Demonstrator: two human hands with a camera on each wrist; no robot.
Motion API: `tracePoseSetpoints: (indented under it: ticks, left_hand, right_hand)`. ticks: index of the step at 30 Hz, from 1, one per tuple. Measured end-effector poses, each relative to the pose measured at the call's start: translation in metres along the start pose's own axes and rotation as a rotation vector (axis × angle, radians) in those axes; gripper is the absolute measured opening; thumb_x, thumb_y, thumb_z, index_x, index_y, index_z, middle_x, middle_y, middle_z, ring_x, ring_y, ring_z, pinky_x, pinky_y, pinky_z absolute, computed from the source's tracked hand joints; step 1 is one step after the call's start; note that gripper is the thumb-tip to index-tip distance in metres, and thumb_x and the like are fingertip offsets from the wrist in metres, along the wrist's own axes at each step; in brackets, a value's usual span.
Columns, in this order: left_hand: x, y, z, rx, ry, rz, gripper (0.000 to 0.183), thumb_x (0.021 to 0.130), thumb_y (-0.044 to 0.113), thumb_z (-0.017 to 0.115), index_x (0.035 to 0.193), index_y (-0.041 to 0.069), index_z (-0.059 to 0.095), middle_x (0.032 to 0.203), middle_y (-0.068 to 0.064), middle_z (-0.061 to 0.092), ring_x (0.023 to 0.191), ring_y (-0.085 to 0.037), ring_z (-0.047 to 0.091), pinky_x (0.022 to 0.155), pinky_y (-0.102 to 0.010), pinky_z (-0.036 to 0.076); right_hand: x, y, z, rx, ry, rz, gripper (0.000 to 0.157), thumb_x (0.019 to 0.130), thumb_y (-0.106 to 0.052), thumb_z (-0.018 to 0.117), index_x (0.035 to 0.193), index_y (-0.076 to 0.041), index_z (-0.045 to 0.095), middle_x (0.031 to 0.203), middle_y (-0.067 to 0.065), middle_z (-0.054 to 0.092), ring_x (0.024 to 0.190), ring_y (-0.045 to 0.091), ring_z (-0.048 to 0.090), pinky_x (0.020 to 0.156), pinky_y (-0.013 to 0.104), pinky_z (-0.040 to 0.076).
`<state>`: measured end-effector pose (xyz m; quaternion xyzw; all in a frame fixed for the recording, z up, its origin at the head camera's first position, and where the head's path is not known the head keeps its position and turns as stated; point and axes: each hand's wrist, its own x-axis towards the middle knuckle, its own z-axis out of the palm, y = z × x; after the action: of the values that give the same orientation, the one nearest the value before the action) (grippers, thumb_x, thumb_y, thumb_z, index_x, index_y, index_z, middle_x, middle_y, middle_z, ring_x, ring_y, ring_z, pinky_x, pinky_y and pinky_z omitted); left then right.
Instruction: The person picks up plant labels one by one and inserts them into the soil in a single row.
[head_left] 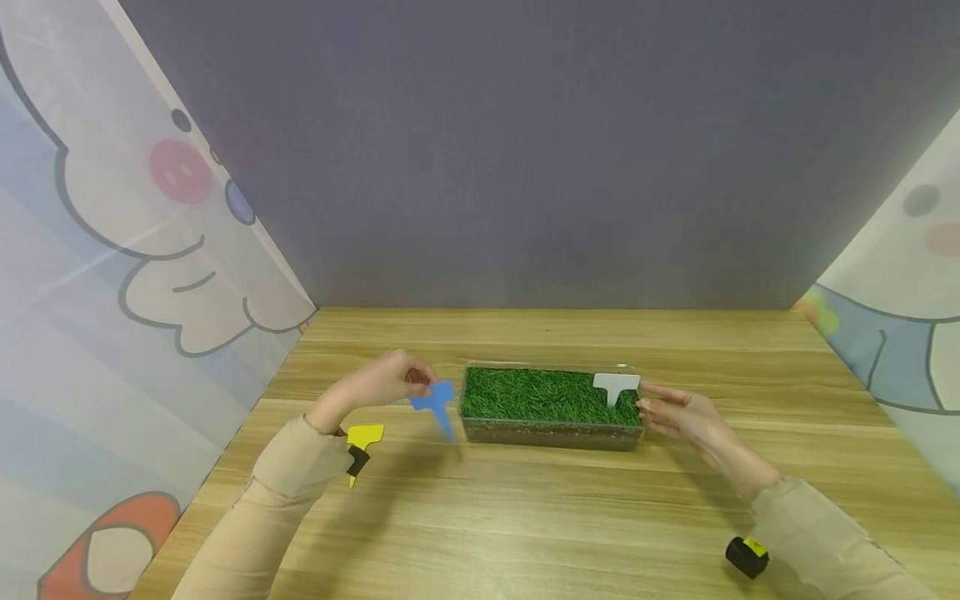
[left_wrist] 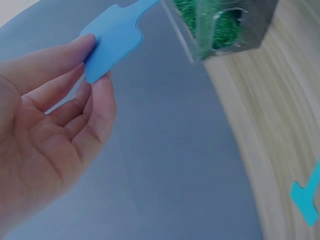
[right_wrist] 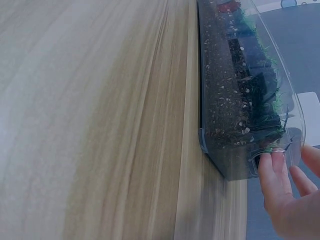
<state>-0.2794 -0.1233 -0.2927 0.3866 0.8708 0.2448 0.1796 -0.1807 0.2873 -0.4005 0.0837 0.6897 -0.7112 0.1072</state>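
My left hand (head_left: pixel 390 379) pinches a blue T-shaped plant label (head_left: pixel 435 400) by its wide head, between thumb and fingers. Its pointed stem slants down, just left of a clear planter box (head_left: pixel 551 435) filled with soil and green grass. At the box's right end is my right hand (head_left: pixel 686 417); the right wrist view has its fingers (right_wrist: pixel 272 177) hooked at the cutout in the end wall, with another digit by the rim. A white plant label (head_left: pixel 617 383) stands upright in the grass near that end.
A yellow plant label (head_left: pixel 365 435) lies on the wooden table (head_left: pixel 525 517) by the left wrist, partly covered by a black wrist device. A turquoise label (left_wrist: pixel 306 197) lies on the table too. Behind rises a grey panel (head_left: pixel 525 167), with printed cloths at both sides.
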Motion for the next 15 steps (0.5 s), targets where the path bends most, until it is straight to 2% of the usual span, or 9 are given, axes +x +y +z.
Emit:
tracePoseSetpoints:
  ticks: [8,15]
  left_hand:
    - [0.011,0.019,-0.005,0.014,0.038,0.002,0.013,0.083,0.006,0.060,0.095,0.004,0.065,0.080,0.000,0.061,0.067,-0.008,0.053,0.061,-0.024,0.048]
    - [0.023,0.032,-0.004,0.054,0.083,0.002,0.011,0.082,0.009,0.062,0.093,0.007,0.066,0.081,0.002,0.061,0.068,-0.007,0.053,0.061,-0.023,0.047]
  right_hand:
    - [0.000,0.001,0.000,-0.010,-0.001,-0.001,0.062,0.084,-0.013,0.060,0.132,0.006,0.026,0.119,0.016,0.053,0.090,0.008,0.060,0.083,0.026,0.047]
    - [0.002,0.004,-0.003,0.010,-0.014,-0.011,0.060,0.084,-0.014,0.060,0.132,0.004,0.030,0.113,0.008,0.058,0.090,0.007,0.060,0.083,0.026,0.047]
